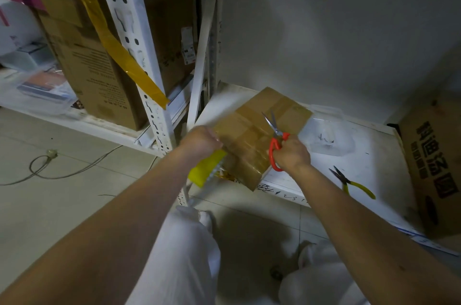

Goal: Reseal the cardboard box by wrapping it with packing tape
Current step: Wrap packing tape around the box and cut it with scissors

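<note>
Both hands grip tools over the taped cardboard box (259, 140): left (199, 140) a yellow tape dispenser (207, 167), right (291, 152) red-handled scissors (275, 140).

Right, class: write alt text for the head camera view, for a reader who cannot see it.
A person's right hand grips red-handled scissors over a tape-wrapped brown cardboard box on a white shelf, while the left hand holds a yellow tape dispenser at the box's edge. Yellow-handled pliers lie to the right.
</note>
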Tool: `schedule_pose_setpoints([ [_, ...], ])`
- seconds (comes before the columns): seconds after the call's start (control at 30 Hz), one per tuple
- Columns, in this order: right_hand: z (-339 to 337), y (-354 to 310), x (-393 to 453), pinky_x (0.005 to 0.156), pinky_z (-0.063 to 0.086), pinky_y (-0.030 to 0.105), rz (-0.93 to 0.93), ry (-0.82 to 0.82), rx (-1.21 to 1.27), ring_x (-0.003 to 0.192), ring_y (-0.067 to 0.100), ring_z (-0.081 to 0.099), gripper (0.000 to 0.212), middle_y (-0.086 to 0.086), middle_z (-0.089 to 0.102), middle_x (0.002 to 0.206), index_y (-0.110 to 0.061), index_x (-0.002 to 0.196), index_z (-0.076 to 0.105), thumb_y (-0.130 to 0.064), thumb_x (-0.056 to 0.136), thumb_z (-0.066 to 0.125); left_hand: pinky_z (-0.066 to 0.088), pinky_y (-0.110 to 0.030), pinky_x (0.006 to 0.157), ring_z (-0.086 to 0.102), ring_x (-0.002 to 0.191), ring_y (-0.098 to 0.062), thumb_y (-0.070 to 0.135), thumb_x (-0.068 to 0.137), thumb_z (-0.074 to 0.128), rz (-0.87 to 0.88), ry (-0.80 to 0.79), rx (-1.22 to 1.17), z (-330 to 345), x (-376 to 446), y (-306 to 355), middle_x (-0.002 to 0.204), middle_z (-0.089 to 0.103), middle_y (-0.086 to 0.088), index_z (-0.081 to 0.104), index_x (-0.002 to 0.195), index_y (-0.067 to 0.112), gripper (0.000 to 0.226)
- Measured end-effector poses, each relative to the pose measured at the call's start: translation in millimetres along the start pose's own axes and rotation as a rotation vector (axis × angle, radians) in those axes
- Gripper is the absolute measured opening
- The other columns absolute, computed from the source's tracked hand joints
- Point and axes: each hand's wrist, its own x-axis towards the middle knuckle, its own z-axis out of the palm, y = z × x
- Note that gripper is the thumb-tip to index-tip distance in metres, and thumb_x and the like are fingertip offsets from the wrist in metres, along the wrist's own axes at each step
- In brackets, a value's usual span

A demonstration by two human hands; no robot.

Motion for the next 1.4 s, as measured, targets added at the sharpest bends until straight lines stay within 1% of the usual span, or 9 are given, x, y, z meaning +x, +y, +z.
schedule_pose_setpoints([
  [0.1, -1.9, -1.0, 0.3, 0.079, 0.050, 0.036, -0.068, -0.016, 0.044, 0.091, 0.024, 0.060, 0.035, 0.004, 0.060, 0.101, -0.011, 0.120, 0.046, -0.030, 0.093, 0.055, 0.042, -0.022, 0.070, 0.056, 0.091, -0.018, 0.010, 0.087, 0.066, 0.060, -0.080, 0.075, -14.6, 13.9, -4.4, 0.084, 0.062, -0.004, 0.060, 0.073, 0.015, 0.016],
  [0.43, -16.7, -12.2, 23.3, 0.071, 0.043, 0.030, -0.098, -0.014, -0.127, 0.082, 0.022, 0.053, 0.039, 0.004, 0.056, 0.092, -0.008, 0.112, 0.051, -0.036, 0.089, 0.065, 0.048, -0.039, 0.095, 0.060, 0.107, -0.028, 0.018, 0.082, 0.072, 0.049, -0.409, 0.198, -20.4, 9.3, -9.6, 0.107, 0.066, -0.007, 0.068, 0.074, 0.022, 0.010],
  [0.63, -9.7, -6.4, 25.2, 0.077, 0.045, 0.032, -0.101, 0.094, 0.020, 0.098, 0.030, 0.059, 0.042, 0.013, 0.063, 0.111, -0.005, 0.121, 0.050, -0.027, 0.090, 0.066, 0.032, -0.031, 0.105, 0.028, 0.142, -0.018, 0.015, 0.084, 0.070, 0.086, -0.532, 0.082, -5.8, -0.2, -32.9, 0.153, 0.033, 0.006, 0.068, 0.080, 0.024, 0.010],
  [0.77, -10.3, -0.5, 24.9, 0.084, 0.046, 0.032, -0.148, 0.105, 0.069, 0.101, 0.028, 0.059, 0.044, 0.012, 0.062, 0.112, -0.007, 0.124, 0.048, -0.024, 0.089, 0.068, 0.030, -0.029, 0.106, 0.022, 0.145, -0.015, 0.012, 0.086, 0.068, 0.124, -0.541, 0.004, 3.8, -6.0, -34.5, 0.159, 0.021, 0.005, 0.067, 0.081, 0.023, 0.012],
  [0.83, -11.3, 0.7, 25.4, 0.082, 0.044, 0.030, -0.160, 0.088, 0.074, 0.095, 0.023, 0.056, 0.045, 0.010, 0.061, 0.109, -0.009, 0.124, 0.048, -0.025, 0.088, 0.069, 0.034, -0.029, 0.104, 0.029, 0.141, -0.016, 0.012, 0.087, 0.068, 0.127, -0.493, -0.051, 10.6, -5.3, -33.5, 0.153, 0.032, 0.008, 0.066, 0.082, 0.020, 0.009],
  [0.9, -12.2, 0.5, 24.4, 0.079, 0.043, 0.028, -0.176, 0.074, 0.069, 0.090, 0.019, 0.052, 0.043, 0.006, 0.059, 0.105, -0.011, 0.123, 0.048, -0.025, 0.088, 0.069, 0.043, -0.027, 0.090, 0.047, 0.120, -0.017, 0.013, 0.086, 0.068, 0.101, -0.407, -0.105, 17.2, -6.2, -31.8, 0.120, 0.055, 0.016, 0.065, 0.084, 0.016, 0.005],
  [1.03, -10.2, 3.4, 20.5, 0.076, 0.041, 0.026, -0.209, 0.113, 0.040, 0.090, 0.020, 0.055, 0.036, 0.002, 0.058, 0.100, -0.013, 0.118, 0.051, -0.023, 0.088, 0.068, 0.043, -0.023, 0.063, 0.053, 0.076, -0.014, 0.015, 0.085, 0.070, -0.061, -0.201, -0.153, 31.1, -14.8, -36.5, 0.087, 0.060, -0.001, 0.064, 0.088, 0.014, 0.007],
  [1.3, -6.2, 6.0, -3.6, 0.075, 0.048, 0.029, -0.296, 0.238, 0.028, 0.092, 0.020, 0.063, 0.023, -0.002, 0.064, 0.097, -0.017, 0.110, 0.054, -0.026, 0.090, 0.063, 0.049, -0.036, 0.081, 0.058, 0.089, -0.026, 0.004, 0.082, 0.071, -0.271, -0.194, -0.300, 43.9, -34.4, -60.9, 0.100, 0.065, -0.010, 0.061, 0.072, 0.015, 0.018],
  [1.4, -8.5, 2.5, -15.8, 0.077, 0.044, 0.027, -0.337, 0.155, 0.013, 0.088, 0.016, 0.060, 0.029, -0.007, 0.061, 0.093, -0.020, 0.103, 0.052, -0.033, 0.085, 0.070, 0.048, -0.031, 0.071, 0.057, 0.080, -0.023, 0.002, 0.085, 0.067, -0.254, -0.205, -0.346, 43.2, -38.1, -58.1, 0.085, 0.062, -0.007, 0.062, 0.074, 0.014, 0.017],
])
